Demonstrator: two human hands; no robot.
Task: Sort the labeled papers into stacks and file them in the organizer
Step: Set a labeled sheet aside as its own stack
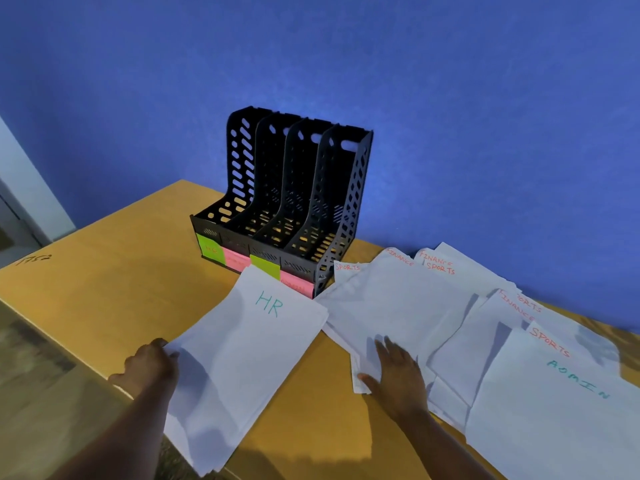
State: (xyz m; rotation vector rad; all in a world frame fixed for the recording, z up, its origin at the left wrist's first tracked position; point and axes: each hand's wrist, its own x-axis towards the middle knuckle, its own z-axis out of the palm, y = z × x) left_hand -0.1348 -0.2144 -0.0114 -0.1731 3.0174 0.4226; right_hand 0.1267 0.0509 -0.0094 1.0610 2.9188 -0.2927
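Two hands (149,365) (398,372) touch flat (slightly creased) papers (249,348).

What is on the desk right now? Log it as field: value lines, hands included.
organizer: black organizer, four slots, all empty, coloured labels on front
HR stack: HR stack lies left of the loose pile
left hand: left hand grips the HR stack's left edge
right hand: right hand rests flat on the loose papers
visible labels: SPORTS, FINANCE, ADMIN paper nearest right
surface: tan desk
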